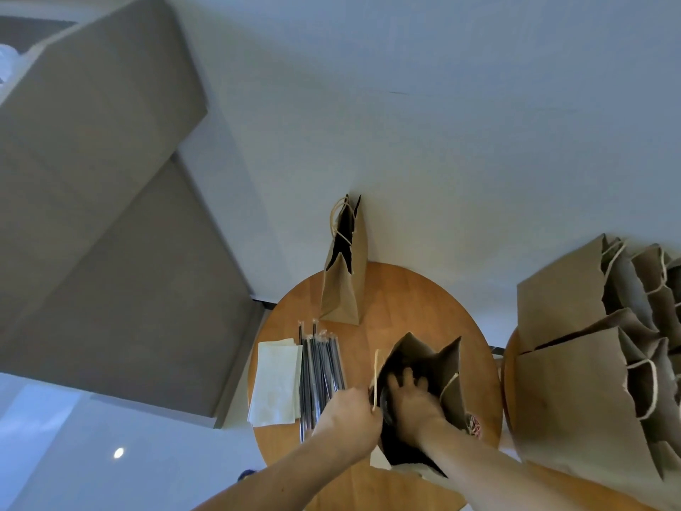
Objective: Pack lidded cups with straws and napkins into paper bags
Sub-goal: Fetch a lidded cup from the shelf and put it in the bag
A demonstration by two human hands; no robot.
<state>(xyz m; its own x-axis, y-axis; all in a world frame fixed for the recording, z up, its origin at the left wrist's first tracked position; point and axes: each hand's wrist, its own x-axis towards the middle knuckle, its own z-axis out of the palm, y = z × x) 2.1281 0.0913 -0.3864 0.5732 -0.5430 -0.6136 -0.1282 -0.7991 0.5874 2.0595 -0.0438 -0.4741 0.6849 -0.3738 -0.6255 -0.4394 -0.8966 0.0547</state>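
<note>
On the surface [398, 307], bag [451, 363] standing open, left hand [350, 411] gripping its rim, right hand [409, 396] inside it with fingers spread, straws [322, 366] and napkins [276, 381] just left of it, second bag [344, 285] upright behind.

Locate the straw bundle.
Head view: the straws lie on the round table, between the napkins on their left and the open bag on their right.
</note>
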